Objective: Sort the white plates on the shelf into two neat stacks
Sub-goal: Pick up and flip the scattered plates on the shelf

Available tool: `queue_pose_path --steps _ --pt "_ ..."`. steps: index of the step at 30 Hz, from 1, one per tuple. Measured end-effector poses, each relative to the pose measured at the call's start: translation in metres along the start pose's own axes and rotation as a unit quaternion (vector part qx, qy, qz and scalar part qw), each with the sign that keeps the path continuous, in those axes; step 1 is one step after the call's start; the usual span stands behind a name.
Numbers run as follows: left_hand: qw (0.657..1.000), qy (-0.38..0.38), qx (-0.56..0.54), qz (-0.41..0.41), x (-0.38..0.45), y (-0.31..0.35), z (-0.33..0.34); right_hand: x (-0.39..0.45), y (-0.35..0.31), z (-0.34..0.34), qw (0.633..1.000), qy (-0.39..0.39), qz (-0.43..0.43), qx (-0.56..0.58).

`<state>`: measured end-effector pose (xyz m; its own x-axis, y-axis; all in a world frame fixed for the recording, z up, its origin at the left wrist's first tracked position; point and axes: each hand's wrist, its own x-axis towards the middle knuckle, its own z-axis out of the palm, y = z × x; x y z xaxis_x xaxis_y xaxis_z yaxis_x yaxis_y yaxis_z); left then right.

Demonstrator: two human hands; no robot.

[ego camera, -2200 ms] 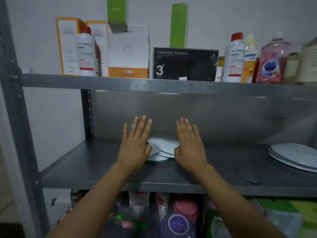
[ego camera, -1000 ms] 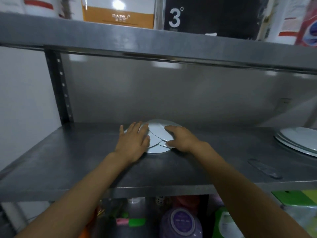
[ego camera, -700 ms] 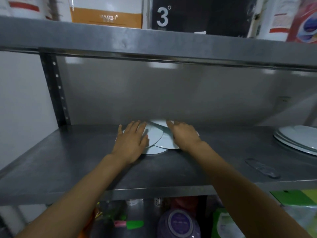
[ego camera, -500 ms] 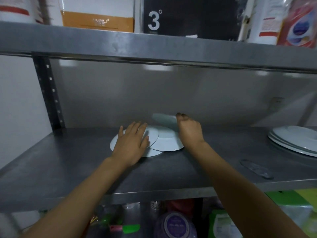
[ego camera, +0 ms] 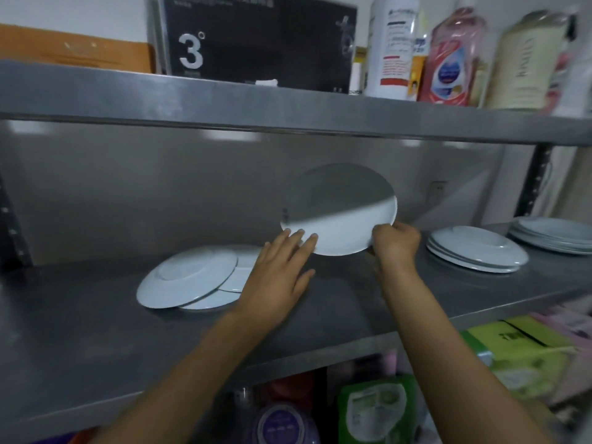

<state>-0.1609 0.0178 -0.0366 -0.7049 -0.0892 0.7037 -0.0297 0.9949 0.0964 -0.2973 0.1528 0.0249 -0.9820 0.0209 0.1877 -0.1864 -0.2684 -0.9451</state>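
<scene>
On the middle metal shelf (ego camera: 96, 341), right hand (ego camera: 395, 243) pinches the lower right rim of a white plate (ego camera: 339, 216), fingers curled round the edge; plate is tilted up on edge, clear of the shelf surface, upper part in shadow. Left hand (ego camera: 278, 277) is flat, fingers straight and slightly spread, fingertips (ego camera: 309, 240) touching the lower left rim of that same plate. Left of the left hand: two white plates (ego camera: 189, 277) lying loosely overlapped, top one offset left over the one beneath, wrist side of the left hand covers their right edge. Right of the right hand: a neat stack of white plates (ego camera: 477, 251), count unclear, and a second stack (ego camera: 551, 233) further right at the frame edge, just beside the first. Upper shelf (ego camera: 288, 107) carries a black box (ego camera: 259, 40) marked "3°" and several bottles (ego camera: 392, 46). Below the middle shelf: a green packet (ego camera: 378, 408) and other packaged goods, blurred.
</scene>
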Motion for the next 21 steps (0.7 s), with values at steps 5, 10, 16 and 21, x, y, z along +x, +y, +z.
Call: queue_pose_path --steps 5,10,16,21 --pt "0.998 0.036 -0.030 0.029 0.018 0.032 0.023 -0.003 -0.008 -0.043 0.992 -0.019 0.124 0.031" --pt "0.993 0.070 -0.033 0.091 0.017 0.047 0.038 -0.006 0.001 -0.072 0.984 -0.036 0.169 0.037" --pt "0.990 0.084 -0.092 0.067 0.011 0.055 0.042 -0.004 0.020 -0.096 0.984 -0.082 0.132 -0.091" --pt "0.989 0.079 -0.110 0.063 -0.002 0.059 0.043 0.000 0.034 -0.109 0.926 -0.045 -0.074 -0.367"
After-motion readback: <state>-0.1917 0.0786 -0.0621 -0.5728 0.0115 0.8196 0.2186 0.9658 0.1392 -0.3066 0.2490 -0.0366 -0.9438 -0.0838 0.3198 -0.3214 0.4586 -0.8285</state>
